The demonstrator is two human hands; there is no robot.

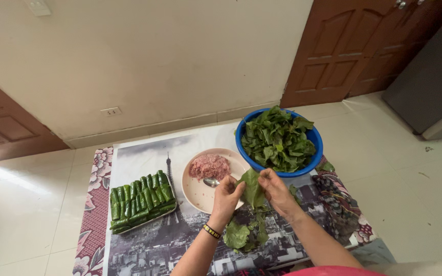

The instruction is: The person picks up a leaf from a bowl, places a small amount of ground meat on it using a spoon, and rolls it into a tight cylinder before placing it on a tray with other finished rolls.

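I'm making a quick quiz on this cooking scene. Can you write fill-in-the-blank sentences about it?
1. Both hands hold one green ____.
2. The loose green leaves fill a round ____ plastic basin.
3. On the cream round plate, a metal spoon lies beside pink minced ____.
4. The green leaf rolls lie to the plate's ____.

Missing: leaf; blue; meat; left

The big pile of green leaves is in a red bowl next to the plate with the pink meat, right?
Not quite. In the head view the pile of leaves sits in a blue bowl, not a red one. The rest is right: it stands next to the plate with the pink meat.
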